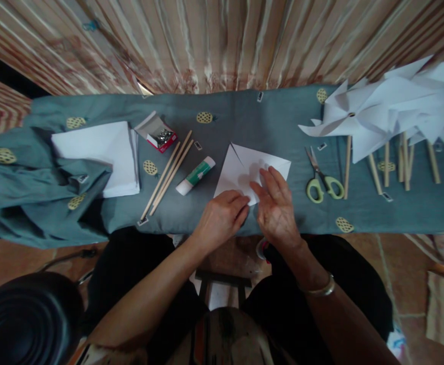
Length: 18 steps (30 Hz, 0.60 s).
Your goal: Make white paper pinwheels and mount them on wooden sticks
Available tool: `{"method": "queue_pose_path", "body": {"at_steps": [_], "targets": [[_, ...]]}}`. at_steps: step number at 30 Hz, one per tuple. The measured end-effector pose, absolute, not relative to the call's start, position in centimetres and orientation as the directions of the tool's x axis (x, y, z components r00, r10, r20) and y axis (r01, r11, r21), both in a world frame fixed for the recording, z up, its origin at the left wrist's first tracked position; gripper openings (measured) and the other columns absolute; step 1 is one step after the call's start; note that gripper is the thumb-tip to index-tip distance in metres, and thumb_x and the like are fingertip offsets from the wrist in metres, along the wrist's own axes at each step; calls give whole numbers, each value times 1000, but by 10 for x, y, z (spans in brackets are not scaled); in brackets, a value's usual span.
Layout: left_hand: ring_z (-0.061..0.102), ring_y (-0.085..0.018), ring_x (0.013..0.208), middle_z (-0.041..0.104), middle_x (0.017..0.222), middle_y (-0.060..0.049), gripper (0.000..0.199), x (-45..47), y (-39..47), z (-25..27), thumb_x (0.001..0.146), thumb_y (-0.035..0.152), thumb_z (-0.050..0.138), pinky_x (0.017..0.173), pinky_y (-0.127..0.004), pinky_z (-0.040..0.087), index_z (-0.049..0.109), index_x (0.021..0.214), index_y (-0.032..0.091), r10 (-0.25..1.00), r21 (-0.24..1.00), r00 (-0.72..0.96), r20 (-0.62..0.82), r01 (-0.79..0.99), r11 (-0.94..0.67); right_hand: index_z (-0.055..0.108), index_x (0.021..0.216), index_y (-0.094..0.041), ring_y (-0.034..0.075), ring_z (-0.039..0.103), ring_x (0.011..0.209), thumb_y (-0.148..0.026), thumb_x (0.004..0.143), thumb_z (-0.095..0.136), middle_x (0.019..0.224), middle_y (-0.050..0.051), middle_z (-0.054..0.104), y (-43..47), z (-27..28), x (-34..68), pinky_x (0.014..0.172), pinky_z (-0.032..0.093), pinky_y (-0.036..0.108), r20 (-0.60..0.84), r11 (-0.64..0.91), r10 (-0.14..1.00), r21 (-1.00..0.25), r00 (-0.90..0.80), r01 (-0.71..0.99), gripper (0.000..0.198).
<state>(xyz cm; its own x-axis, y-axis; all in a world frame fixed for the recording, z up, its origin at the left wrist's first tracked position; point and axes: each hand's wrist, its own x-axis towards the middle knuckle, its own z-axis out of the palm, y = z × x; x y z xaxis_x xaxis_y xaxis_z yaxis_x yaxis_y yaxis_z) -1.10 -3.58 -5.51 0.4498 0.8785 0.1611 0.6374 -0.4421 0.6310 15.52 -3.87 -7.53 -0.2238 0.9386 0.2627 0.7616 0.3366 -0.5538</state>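
A white square of paper (231, 175), slit inward from its corners, lies on the cloth in front of me. My left hand (224, 215) pinches its near edge between thumb and fingers. Over the paper's right part rests my right hand (277, 203), its fingers apart and touching the sheet. The near corner is partly hidden by both hands. Left of the paper lies a green and white glue stick (196, 176). Scissors (322, 177) with light green handles lie partly open to the right.
Several wooden sticks (170, 172) and a red box of metal pins (159, 134) lie left of the glue stick. Farther left is a stack of white paper (121, 167). Paper pinwheels (377, 106) on sticks fill the right end. A striped curtain (222, 40) hangs behind.
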Motion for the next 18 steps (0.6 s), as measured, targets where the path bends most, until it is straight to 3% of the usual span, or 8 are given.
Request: {"method": "queue_pose_path", "body": {"at_steps": [7,15,18], "targets": [[63,-19,87,63,98,-9,17,-10,-38,-55,90,16,54,78,-31,56,64,103,13,860,559,480,173,671,-487,55,131,-27,34,27,146,-14,92,38,146,10,48,-38,-74,152,113,29,60,243,340,940,-571,-241,747,44],[62,-18,87,62,97,-8,15,-8,-35,-55,90,16,54,79,-31,55,65,100,13,856,539,492,159,683,-492,45,142,-33,30,29,146,-12,92,34,148,5,46,-39,-69,158,112,35,55,247,343,937,-496,-249,798,56],[63,-19,89,63,98,-9,14,-8,-35,-55,90,16,55,81,-31,55,66,99,12,854,537,496,154,684,-494,39,147,-23,27,34,143,-13,93,31,149,10,45,-27,-63,167,114,35,50,296,329,934,-486,-202,809,55]]}}
